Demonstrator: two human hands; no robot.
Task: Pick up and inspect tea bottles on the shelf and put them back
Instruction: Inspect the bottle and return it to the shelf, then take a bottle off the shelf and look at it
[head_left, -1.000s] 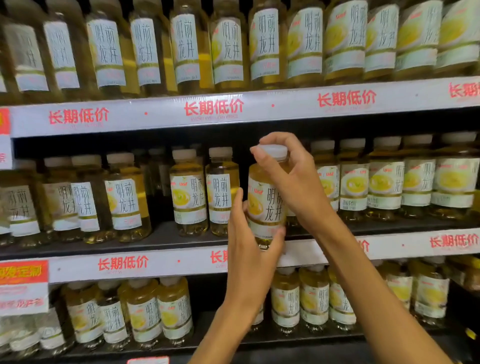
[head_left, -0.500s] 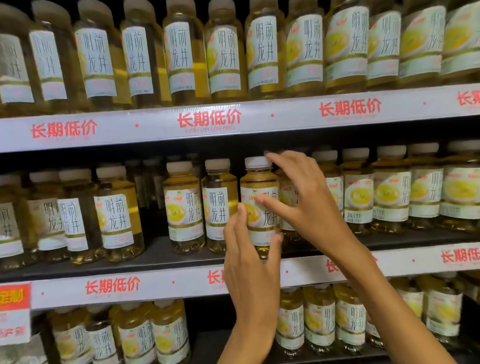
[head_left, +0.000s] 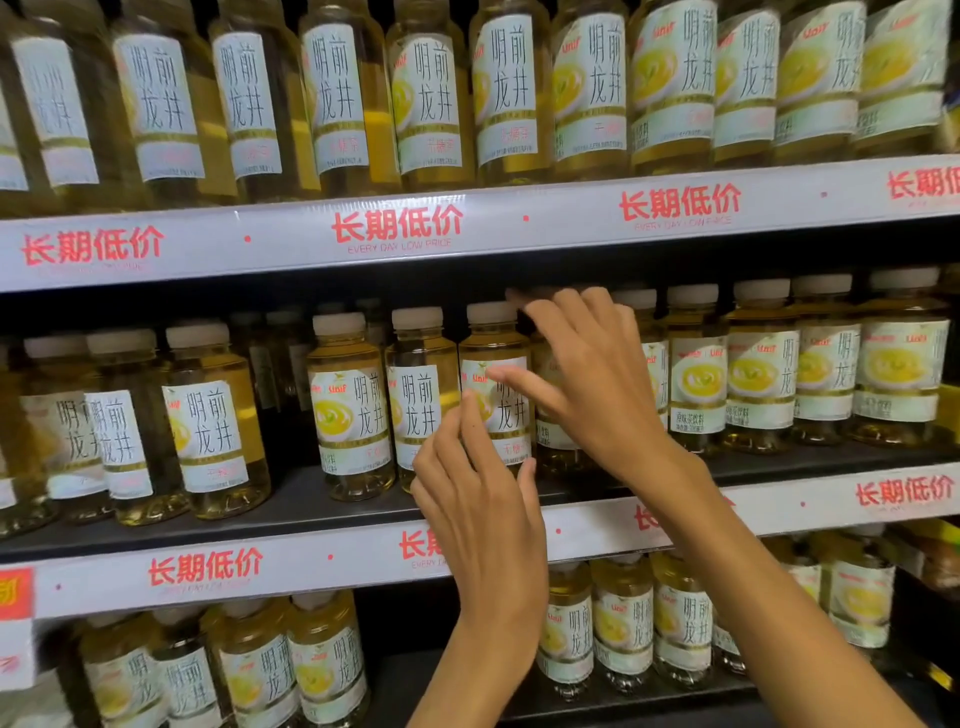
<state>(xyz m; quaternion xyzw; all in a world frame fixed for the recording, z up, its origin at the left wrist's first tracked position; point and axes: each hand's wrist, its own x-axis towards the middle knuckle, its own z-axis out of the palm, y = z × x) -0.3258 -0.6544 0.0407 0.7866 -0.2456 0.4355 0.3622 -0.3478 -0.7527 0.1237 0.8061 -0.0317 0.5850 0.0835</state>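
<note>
Shelving unit (head_left: 467, 236) — three tiers, spanning the whole frame; white price strips with red Chinese characters and "EVERY DAY LOW PRICE" run along the front edges.

Top-tier bottles (head_left: 431, 98) — a dense row across the upper frame, yellow-green tea, white labels with dark characters.

Middle-tier bottles (head_left: 763, 369) — pale-capped, upright, filling the tier from left edge to right edge; the dark shelf board shows in front of them.

Bottom-tier bottles (head_left: 628, 629) — partly cut off at the lower frame.

Right hand (head_left: 597, 384) — centre right of the frame, forearm entering from the lower right; fingers spread and fairly straight, reaching toward the caps, grip apart, holding nothing.

Left hand (head_left: 483, 514) — centre of the frame, below the right hand; fingers loosely extended in front of a label, grip apart.

Tea bottle (head_left: 496, 358) — centre of the frame, standing upright on the middle tier between both hands; whether the fingers touch it cannot be told.
</note>
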